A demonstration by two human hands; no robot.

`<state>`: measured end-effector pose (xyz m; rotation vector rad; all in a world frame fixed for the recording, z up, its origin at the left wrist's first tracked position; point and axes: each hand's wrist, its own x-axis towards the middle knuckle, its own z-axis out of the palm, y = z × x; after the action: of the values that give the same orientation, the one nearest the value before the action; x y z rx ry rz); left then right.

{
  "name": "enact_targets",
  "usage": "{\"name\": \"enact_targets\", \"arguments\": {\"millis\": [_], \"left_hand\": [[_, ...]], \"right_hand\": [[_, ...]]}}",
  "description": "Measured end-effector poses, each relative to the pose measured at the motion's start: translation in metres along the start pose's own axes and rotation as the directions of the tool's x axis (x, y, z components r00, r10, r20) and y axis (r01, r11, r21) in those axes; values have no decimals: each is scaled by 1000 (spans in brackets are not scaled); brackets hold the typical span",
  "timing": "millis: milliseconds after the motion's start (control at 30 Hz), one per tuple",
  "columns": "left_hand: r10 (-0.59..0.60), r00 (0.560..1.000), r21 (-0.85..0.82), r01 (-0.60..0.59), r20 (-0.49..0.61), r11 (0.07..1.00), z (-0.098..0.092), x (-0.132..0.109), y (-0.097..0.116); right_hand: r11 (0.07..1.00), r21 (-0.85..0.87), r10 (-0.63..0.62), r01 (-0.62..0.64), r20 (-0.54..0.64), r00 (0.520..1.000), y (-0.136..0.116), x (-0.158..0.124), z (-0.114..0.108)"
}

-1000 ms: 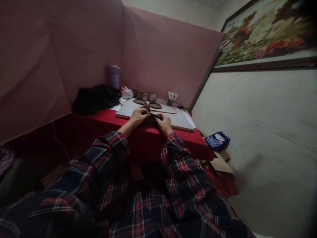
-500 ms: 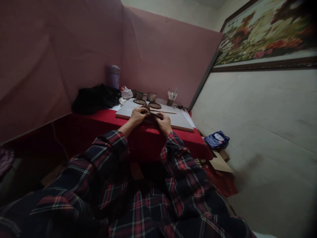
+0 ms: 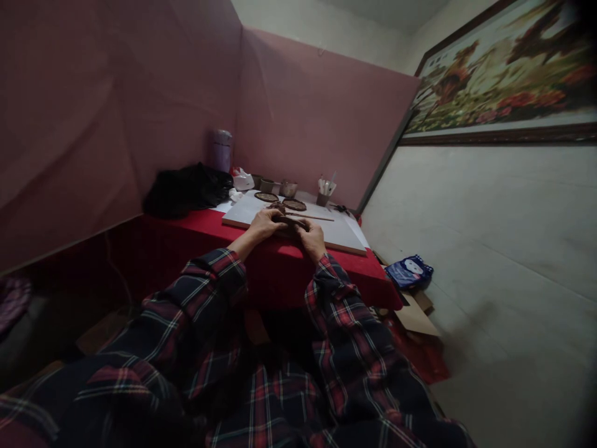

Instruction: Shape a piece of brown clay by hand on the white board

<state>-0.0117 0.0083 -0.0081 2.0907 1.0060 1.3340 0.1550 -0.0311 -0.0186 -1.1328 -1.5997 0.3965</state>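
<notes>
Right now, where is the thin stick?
In the head view, the thin stick lies just right of centre on the pale board, beyond the right hand and nearer than the two round brown pieces.

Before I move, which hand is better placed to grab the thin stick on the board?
Probably the right hand: the thin stick lies just beyond it on the board, extending rightward, away from the left hand. Both hands hold the dark brown piece, though.
</notes>
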Motion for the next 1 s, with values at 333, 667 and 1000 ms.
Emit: {"name": "enact_targets", "arguments": {"millis": [333,667,1000], "left_hand": [[-15,1000,-19,15,13,1000,3,-2,-5],[15,999,117,-10,-48,993,6,4,-1],[-23,1000,159,26,-20,987,6,3,-4]], "right_hand": [[999,-26,19,-19,-7,1000,3,0,0],[1000,14,18,-18,-25,1000,-2,-1,0],[998,-66,11,-12,-14,1000,10,4,2]]}}
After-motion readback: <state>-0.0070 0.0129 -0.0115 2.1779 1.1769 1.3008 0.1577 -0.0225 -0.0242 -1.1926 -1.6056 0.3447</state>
